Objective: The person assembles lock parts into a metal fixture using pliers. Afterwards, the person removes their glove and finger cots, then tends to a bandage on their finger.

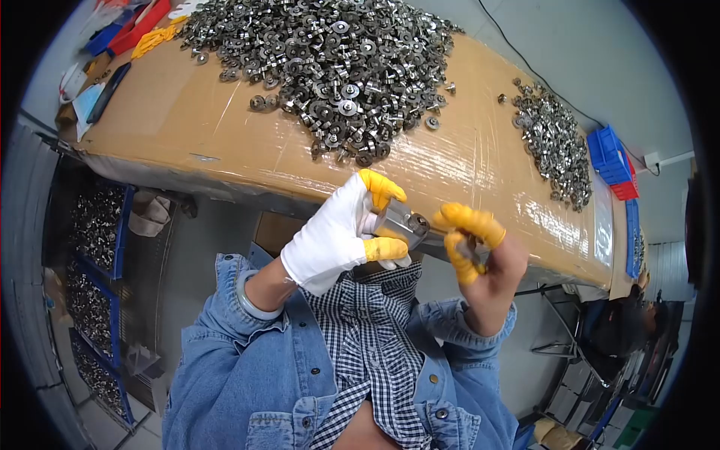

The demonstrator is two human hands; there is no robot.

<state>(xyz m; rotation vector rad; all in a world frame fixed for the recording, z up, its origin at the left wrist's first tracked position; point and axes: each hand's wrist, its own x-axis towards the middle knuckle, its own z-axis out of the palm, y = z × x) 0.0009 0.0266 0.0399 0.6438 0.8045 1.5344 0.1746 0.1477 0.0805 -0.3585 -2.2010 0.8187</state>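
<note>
My left hand [326, 236], in a white glove with yellow fingertips, is closed around a grey metal block [394, 225] in front of the table edge. A small round metal part [418, 223] sits at the block's right end. Just to the right, my right hand [499, 262] wears yellow finger covers on bare skin. Its fingers are curled around a small metal piece [468, 246], mostly hidden by them. The two hands are apart. Beyond them, a large heap of small metal wheel-like parts [337, 67] lies on the table.
The cardboard-covered table [225, 135] carries a smaller heap of metal parts [551, 142] at right, beside a blue bin [609, 155] and a red bin [625, 187]. A black cable [536, 71] runs behind. Blue trays [120, 240] of parts stand low at left.
</note>
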